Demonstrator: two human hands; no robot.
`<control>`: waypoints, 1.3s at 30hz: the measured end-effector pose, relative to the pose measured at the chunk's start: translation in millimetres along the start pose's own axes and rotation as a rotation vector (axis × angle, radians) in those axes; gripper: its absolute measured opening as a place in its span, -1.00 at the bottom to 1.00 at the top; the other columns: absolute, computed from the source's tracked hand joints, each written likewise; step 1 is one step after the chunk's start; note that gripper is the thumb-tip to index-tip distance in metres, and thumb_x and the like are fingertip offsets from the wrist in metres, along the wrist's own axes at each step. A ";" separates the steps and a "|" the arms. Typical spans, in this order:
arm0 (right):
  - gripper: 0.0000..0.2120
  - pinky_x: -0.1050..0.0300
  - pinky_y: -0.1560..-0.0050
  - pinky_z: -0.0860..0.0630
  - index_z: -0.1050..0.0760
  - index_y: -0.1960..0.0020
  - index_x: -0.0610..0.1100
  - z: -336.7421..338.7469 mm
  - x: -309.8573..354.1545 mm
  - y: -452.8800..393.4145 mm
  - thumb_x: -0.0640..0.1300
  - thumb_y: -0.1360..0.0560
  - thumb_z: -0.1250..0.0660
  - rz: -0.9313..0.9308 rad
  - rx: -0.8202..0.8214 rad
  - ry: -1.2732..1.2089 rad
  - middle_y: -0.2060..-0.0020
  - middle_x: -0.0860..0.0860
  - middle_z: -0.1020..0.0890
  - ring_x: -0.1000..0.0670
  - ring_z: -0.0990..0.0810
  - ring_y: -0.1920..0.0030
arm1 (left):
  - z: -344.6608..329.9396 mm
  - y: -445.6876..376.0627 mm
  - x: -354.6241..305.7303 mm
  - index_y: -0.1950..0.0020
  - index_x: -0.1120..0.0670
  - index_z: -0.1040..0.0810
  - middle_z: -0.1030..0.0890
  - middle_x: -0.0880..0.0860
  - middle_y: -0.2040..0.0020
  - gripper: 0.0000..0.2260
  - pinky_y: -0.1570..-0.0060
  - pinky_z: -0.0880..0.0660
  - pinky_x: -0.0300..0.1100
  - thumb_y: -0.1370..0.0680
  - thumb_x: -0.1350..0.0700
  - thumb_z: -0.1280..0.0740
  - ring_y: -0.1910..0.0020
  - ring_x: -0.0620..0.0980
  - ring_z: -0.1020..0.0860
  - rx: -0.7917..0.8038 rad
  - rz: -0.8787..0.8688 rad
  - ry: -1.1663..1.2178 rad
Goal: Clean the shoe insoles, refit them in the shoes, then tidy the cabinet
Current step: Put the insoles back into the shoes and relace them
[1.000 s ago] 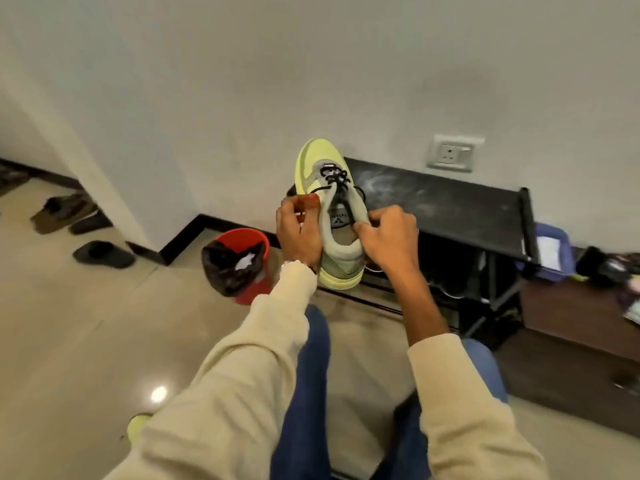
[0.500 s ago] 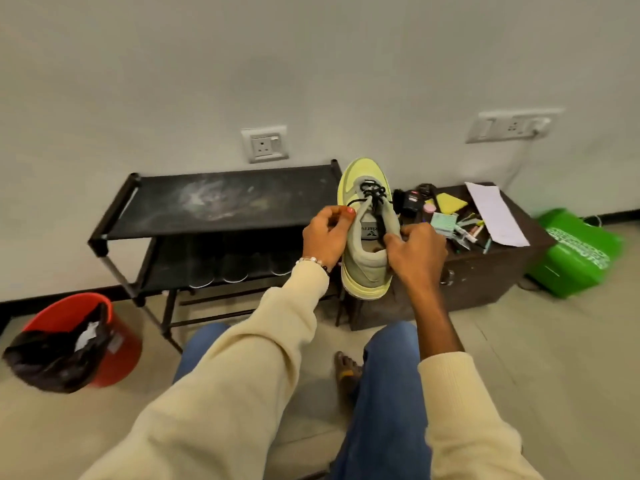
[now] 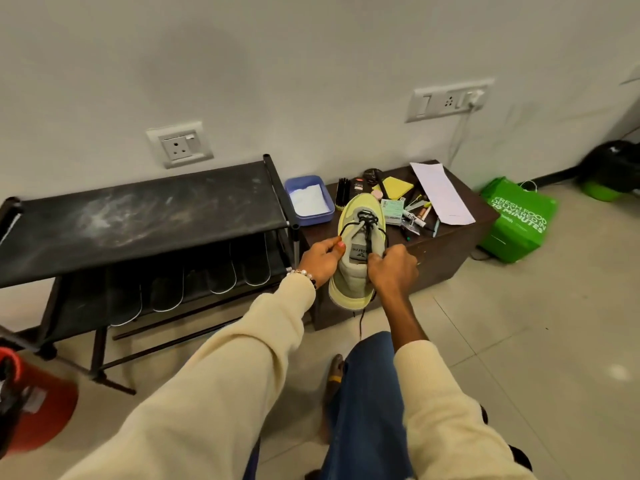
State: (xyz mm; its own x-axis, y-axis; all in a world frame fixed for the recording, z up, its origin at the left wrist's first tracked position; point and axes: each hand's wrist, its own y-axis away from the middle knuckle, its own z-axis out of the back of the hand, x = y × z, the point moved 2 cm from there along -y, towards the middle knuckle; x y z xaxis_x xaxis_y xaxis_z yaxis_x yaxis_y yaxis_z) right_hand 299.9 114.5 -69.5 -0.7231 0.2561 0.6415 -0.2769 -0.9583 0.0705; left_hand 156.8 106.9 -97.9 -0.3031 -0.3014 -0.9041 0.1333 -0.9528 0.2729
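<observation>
Bin [image 3: 38, 400]: red, dark liner; far left of the grip and below it, at the frame edge.

Rack [image 3: 138, 216]: black, two tiers; left of the grip. Top tier dusty, with pale smears. Lower tier carries a row of insoles [image 3: 221, 275], dark with pale edges, lying side by side. Judged not yet refitted.

Tray [image 3: 309, 200]: blue, with something white inside; above and just left of the grip, on the cabinet.

Left hand [image 3: 320, 259]: fingers curled, pinching the shoe's left collar edge near the tongue.

Shoe [image 3: 353, 271]: yellow-green, black laces; held between both hands, toe pointing away, heel toward the person, over the cabinet's front left corner. Whether an insole sits inside cannot be told; the opening is partly covered by the hands.

Right hand [image 3: 393, 271]: fingers curled round the right collar edge and lace area, gripping firmly.

Cabinet [image 3: 440, 251]: low, dark brown; behind and right of the grip. Top holds a brush, tins, a yellow pad, pens, small cards and a white sheet, scattered. Judged not yet tidied.

Bag [image 3: 516, 220]: green, printed; far right of the grip, on the floor against the cabinet.

Progress, as judged: one shoe in hand, possibly being opened or closed around an insole; several insoles remain on the rack; tidying remains.
</observation>
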 end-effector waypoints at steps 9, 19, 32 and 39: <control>-0.73 0.02 0.03 -0.51 -0.54 -0.05 -0.26 -55.4 -6.8 -44.3 -0.09 -0.48 -0.31 -0.038 0.061 0.067 0.00 -0.21 -0.61 -0.22 -0.57 -0.03 | 0.7 -50.3 29.7 -0.47 0.06 -0.34 -0.44 0.08 -0.39 -0.61 -0.37 -0.32 -0.06 -0.65 0.00 -0.14 -0.37 0.07 -0.40 -0.010 -0.016 -0.109; -0.69 0.05 0.24 -0.52 -0.58 0.14 -0.20 -88.7 -33.4 -89.2 0.07 -0.47 -0.34 0.055 0.110 0.043 0.24 -0.15 -0.62 -0.15 -0.59 0.19 | -9.0 -112.2 36.6 -0.38 0.17 -0.44 -0.48 0.13 -0.33 -0.68 -0.24 -0.31 -0.27 -0.63 0.15 -0.21 -0.29 0.05 -0.45 -0.138 -0.269 -0.150; -0.89 -0.06 -0.08 -0.57 -0.66 0.09 -0.05 -108.2 -22.7 -164.2 -0.16 -0.51 -0.35 0.081 0.183 -0.376 0.14 0.01 -0.69 0.01 -0.62 0.07 | -22.9 -165.5 43.6 -0.09 0.10 -0.64 -0.66 0.06 -0.05 -0.84 -0.19 -0.52 -0.03 -0.59 0.21 -0.29 -0.07 0.00 -0.60 -0.226 -0.117 0.167; -0.90 -0.11 0.03 -0.61 -0.67 0.09 -0.02 -110.6 -27.5 -172.3 -0.18 -0.47 -0.40 0.115 0.258 -0.415 0.21 0.01 -0.70 0.00 -0.66 0.15 | -22.8 -176.5 42.5 0.00 0.05 -0.69 -0.68 0.01 0.04 -0.86 -0.11 -0.56 -0.06 -0.47 0.20 -0.45 0.01 -0.05 -0.62 -0.232 -0.224 0.001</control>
State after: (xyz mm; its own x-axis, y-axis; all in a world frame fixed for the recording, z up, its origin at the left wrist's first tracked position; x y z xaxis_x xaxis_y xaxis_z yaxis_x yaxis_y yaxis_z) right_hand 297.5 286.6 -183.8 -0.4123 0.1253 0.9024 -0.0064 -0.9909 0.1346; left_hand 141.9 263.2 -191.9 -0.3485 -0.0850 -0.9334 0.2750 -0.9613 -0.0151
